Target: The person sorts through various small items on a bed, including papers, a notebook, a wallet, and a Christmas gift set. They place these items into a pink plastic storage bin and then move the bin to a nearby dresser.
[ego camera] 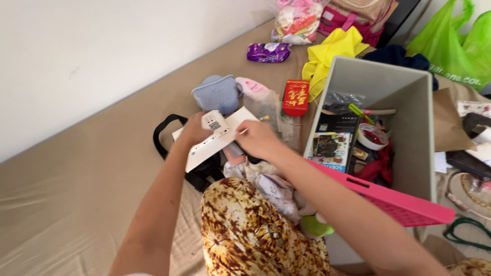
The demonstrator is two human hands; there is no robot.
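Left of the grey bin (409, 138), the left hand (192, 130) pinches a flat white box (215, 139) over a black bag (169, 135); the right hand (258, 139) closes on its near edge. Looks light, stiff cardboard, best gripped by opposite edges.

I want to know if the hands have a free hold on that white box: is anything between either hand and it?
Nothing visible does. The left hand already lies against the white box at its upper left, and the right hand touches its right edge. The black bag lies beneath, not between.
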